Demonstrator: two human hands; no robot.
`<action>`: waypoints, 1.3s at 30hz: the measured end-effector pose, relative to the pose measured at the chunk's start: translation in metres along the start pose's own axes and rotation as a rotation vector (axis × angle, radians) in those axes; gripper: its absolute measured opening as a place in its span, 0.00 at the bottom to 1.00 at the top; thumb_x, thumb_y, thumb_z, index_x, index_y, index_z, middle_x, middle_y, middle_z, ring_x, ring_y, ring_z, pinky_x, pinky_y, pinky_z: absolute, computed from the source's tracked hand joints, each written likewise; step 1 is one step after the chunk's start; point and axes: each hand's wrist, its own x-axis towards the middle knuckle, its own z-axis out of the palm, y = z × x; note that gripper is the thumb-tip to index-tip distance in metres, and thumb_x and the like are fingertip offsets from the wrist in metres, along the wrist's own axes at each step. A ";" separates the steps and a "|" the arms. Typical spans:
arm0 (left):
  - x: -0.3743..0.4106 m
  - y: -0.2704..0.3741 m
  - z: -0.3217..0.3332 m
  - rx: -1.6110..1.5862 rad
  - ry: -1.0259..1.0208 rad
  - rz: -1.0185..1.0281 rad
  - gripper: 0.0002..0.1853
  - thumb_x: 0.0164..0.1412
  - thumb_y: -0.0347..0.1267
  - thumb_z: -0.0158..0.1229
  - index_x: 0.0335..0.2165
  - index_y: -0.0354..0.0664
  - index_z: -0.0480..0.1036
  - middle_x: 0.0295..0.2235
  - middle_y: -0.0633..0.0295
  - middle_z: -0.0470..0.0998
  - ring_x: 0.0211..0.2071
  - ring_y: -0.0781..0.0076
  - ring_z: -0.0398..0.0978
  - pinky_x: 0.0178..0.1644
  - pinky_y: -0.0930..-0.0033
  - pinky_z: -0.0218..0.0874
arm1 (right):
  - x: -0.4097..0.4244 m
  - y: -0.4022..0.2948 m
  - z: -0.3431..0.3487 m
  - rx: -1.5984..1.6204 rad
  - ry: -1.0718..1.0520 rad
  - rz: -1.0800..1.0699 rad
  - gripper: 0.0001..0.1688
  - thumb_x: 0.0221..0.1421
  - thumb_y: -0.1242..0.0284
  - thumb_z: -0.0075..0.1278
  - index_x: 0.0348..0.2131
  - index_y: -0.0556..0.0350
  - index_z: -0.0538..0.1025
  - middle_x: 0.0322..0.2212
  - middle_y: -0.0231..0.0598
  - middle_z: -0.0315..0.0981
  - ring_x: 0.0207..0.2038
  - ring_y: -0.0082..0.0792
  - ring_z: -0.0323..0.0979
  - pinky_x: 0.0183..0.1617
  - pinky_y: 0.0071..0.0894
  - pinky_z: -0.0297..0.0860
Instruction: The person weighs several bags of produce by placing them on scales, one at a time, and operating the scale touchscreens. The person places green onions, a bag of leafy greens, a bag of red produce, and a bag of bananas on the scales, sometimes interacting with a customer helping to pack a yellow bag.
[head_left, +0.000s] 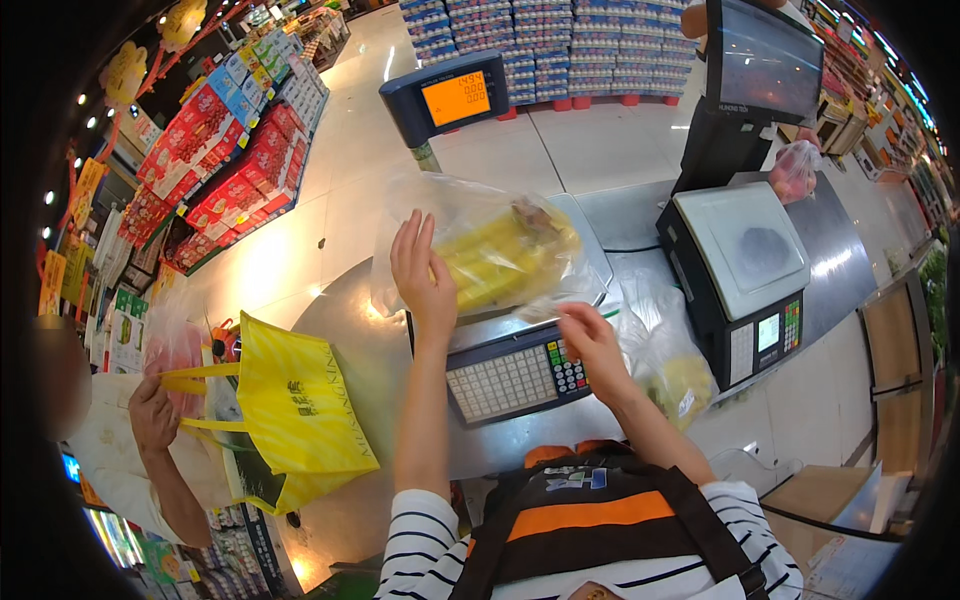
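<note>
A bunch of yellow bananas (495, 255) lies in a clear plastic bag (405, 191) on the pan of a Mettler Toledo weighing scale (502, 382). My left hand (424, 274) rests against the bag's left side, fingers stretched out. Just above the number keys, my right hand (596, 349) has its fingers bent near the bag's lower right edge; whether they pinch the plastic is unclear. An orange-lit scale display (456, 100) faces me on a post behind the bag. Right of the keyboard lies another clear bag (679, 382) with yellowish produce and a white label.
A second scale (739, 255) stands at right beside a dark monitor (765, 64). At left, a person's hand (154, 412) holds a yellow shopping bag (300, 405) over the metal counter (352, 330). Another person at far right has a bag of reddish fruit (793, 172). Stacked cartons stand beyond.
</note>
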 end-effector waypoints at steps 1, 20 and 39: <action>-0.008 0.004 -0.002 -0.077 0.027 -0.030 0.27 0.54 0.18 0.43 0.54 0.39 0.65 0.55 0.53 0.65 0.57 0.53 0.61 0.60 0.60 0.52 | 0.008 -0.009 0.013 0.083 -0.179 0.047 0.14 0.60 0.68 0.47 0.45 0.54 0.70 0.18 0.20 0.55 0.19 0.13 0.51 0.22 0.16 0.49; -0.068 0.023 0.036 0.088 -0.442 0.021 0.30 0.59 0.37 0.52 0.58 0.42 0.58 0.60 0.50 0.57 0.61 0.52 0.53 0.62 0.53 0.43 | 0.077 -0.012 0.048 -0.564 0.098 -0.410 0.26 0.56 0.75 0.47 0.54 0.60 0.63 0.18 0.28 0.62 0.19 0.15 0.58 0.24 0.18 0.58; 0.003 -0.062 0.003 -0.358 -0.302 -0.600 0.27 0.55 0.42 0.61 0.44 0.30 0.71 0.38 0.53 0.78 0.36 0.65 0.75 0.35 0.64 0.65 | 0.000 0.051 -0.190 -1.019 0.209 -0.058 0.28 0.50 0.68 0.54 0.48 0.63 0.69 0.47 0.52 0.66 0.45 0.46 0.69 0.48 0.44 0.65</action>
